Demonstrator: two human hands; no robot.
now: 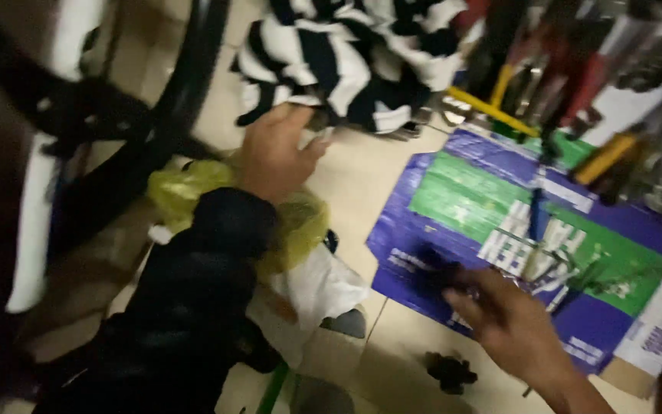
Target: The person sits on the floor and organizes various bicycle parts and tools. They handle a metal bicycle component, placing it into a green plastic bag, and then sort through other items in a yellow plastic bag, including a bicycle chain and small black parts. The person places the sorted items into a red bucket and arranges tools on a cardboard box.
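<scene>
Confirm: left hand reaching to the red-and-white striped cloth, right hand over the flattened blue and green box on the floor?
Not quite. In the head view the striped cloth is black and white, not red and white. The rest holds: left hand reaches to it, right hand is over the flattened box.

Bare tile betw. cloth, cardboard.

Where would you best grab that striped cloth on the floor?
Probably at the near bottom edge of the striped cloth, coming from below, where the left hand already reaches. The cloth lies bunched in loose folds there, so a fold can be pinched.
</scene>
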